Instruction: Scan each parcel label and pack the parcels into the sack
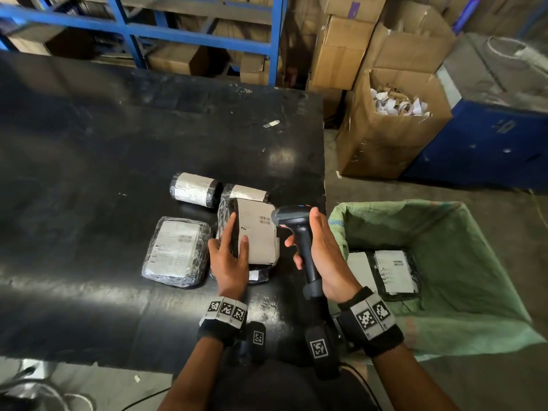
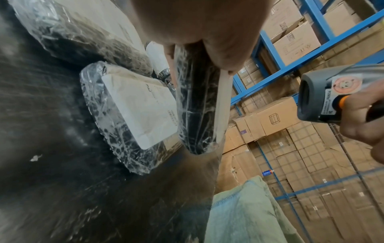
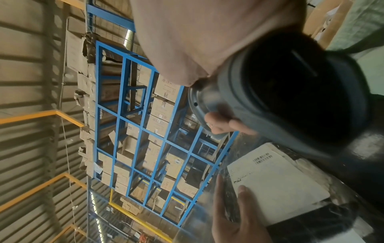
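My left hand (image 1: 237, 232) grips a black wrapped parcel (image 1: 258, 232) by its left edge, thumb on its white label, tilting it up over another parcel (image 2: 135, 111) on the black table (image 1: 118, 129). My right hand (image 1: 302, 229) holds a grey barcode scanner (image 1: 289, 216) by the handle, its head close to the label's barcode. In the right wrist view the label (image 3: 274, 180) lies just below the scanner (image 3: 290, 92). The green sack (image 1: 444, 232) stands open at the table's right side with a labelled parcel (image 1: 394, 274) inside.
A flat wrapped parcel (image 1: 176, 252) lies left of my left hand. Two rolled parcels (image 1: 194, 189) (image 1: 247, 192) lie behind. An open cardboard box of paper scraps (image 1: 394, 114) and a blue cabinet (image 1: 489, 137) stand beyond the sack. Blue racking (image 1: 178, 25) lines the back.
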A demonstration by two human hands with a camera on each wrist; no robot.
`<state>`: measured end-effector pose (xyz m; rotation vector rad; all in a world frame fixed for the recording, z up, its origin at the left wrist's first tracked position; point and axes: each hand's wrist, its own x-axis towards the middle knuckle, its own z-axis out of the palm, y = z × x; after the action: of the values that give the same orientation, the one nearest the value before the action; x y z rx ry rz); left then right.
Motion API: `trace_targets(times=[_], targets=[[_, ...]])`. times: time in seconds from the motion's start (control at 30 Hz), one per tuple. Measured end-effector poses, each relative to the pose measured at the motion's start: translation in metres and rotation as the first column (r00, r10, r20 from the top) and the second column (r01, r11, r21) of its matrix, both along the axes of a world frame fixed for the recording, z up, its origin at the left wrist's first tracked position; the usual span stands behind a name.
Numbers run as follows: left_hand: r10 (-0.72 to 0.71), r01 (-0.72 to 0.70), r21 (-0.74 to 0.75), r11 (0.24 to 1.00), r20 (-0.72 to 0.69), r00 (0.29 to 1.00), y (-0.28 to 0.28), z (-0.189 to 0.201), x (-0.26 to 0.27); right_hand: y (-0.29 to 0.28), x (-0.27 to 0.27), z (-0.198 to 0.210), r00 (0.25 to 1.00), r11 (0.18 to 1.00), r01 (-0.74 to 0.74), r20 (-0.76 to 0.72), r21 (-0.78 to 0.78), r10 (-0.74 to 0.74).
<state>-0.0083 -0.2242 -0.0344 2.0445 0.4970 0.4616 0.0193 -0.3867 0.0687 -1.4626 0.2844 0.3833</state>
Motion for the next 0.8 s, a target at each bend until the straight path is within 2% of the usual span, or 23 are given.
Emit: trace_targets(times=[0.13,0.23,0.33,0.43,0.53,0.7,0.8], targets=[[0.014,-0.014,-0.002,1.000,0.034,0.999,0.001,0.002,-0.002,-0.005,-0.003,0.000,1.000,1.000,-0.010,-0.028,0.022,0.011],[0.023,-0.022,-0.012,1.000,0.044,0.999,0.005,0.002,-0.006,-0.005,-0.001,-0.012,1.000,1.000,0.004,-0.026,-0.029,-0.005],[0.033,-0.031,-0.031,0.999,0.057,0.998,0.014,0.000,-0.011,-0.002,0.003,-0.042,0.997,0.984,0.049,-0.047,-0.169,-0.058],[0.062,-0.060,-0.039,0.997,0.058,0.996,0.026,-0.002,-0.021,0.000,0.003,-0.078,0.985,0.969,0.027,-0.161,-0.248,-0.068],[0.104,-0.102,-0.044,0.994,0.045,0.994,0.039,-0.002,-0.031,0.004,0.001,-0.107,0.959,0.977,0.024,-0.273,-0.214,-0.083],[0.157,-0.156,-0.052,0.986,0.033,0.987,0.051,0.004,-0.042,0.017,0.009,-0.137,0.949,0.988,0.124,-0.279,-0.092,-0.145],[0.155,-0.154,-0.044,0.987,0.024,0.988,0.054,0.008,-0.044,0.020,0.007,-0.151,0.935,0.979,0.115,-0.316,-0.170,-0.164]])
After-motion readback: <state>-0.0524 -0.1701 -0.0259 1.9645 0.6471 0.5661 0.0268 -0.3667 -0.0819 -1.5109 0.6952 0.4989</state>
